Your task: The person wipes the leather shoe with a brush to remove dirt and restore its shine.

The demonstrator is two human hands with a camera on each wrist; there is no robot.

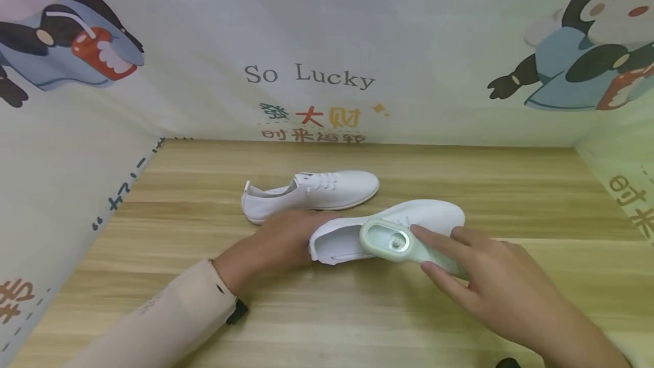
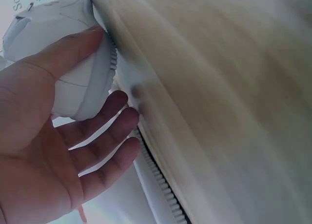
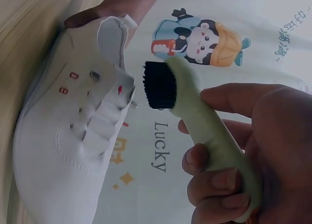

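My left hand [image 1: 278,240] holds the heel of the nearer white lace-up shoe [image 1: 434,213], which points right with its opening toward me. In the left wrist view the thumb lies along the heel [image 2: 73,94] and the other fingers are bent beneath and beside it. My right hand [image 1: 501,285] grips a pale green shoe brush [image 1: 378,236] by its handle. Over the shoe's opening and laces hangs the brush head, with a clear oval window on top. Dark bristles [image 3: 160,85] face the shoe's tongue and laces in the right wrist view, with a gap between them.
Just behind stands a second white shoe [image 1: 352,187], toe to the right, close to my left hand. Both shoes are over a wood-grain tabletop [image 1: 204,186]. A printed pale cloth [image 1: 434,61] encloses the back and both sides.
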